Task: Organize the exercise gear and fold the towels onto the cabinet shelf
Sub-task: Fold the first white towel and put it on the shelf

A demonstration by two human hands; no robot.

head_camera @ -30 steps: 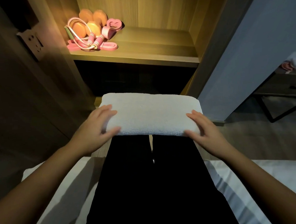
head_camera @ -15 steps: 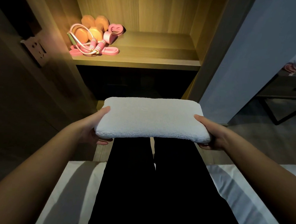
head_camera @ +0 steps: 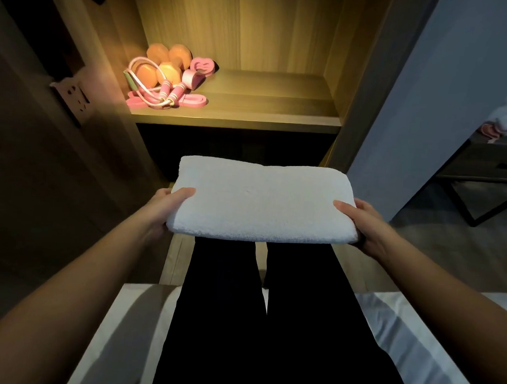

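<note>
Now lifted level: folded white terry towel (head_camera: 262,202), left hand (head_camera: 164,207) and right hand (head_camera: 362,224) closed on its ends; wooden cabinet shelf (head_camera: 265,104) ahead of grip, pink-orange exercise gear (head_camera: 167,78) far-left, leaving room.

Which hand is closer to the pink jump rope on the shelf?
Left. The left hand grips the folded towel at its left end, below the jump rope; the right hand holds the opposite end, farther across.
</note>
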